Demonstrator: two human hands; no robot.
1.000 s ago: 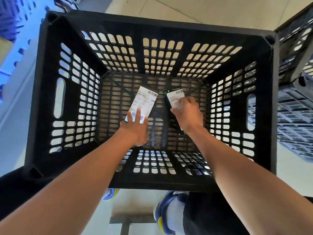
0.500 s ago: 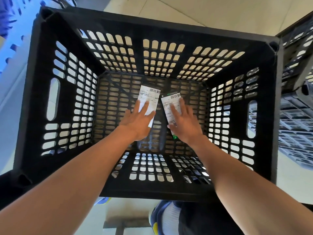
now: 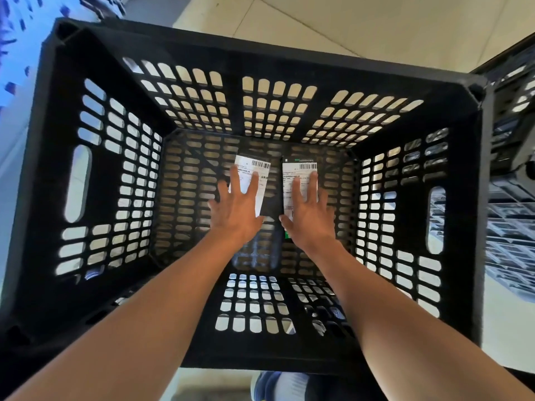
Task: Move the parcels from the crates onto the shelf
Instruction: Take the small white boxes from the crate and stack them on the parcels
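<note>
Head cam: our left hand (image 3: 236, 211) and right hand (image 3: 308, 217) lie flat, fingers straight, gripping nothing, on two labelled parcels (image 3: 249, 185) in the crate (image 3: 260, 47); we'd curl under edges before lifting

1. Both forearms (image 3: 405, 328) are bare, with no sleeve in view.
2. Left hand (image 3: 236, 211) and right hand (image 3: 308, 219) are ungloved.
3. A blue and white shoe (image 3: 278, 386) shows at the bottom edge.
</note>
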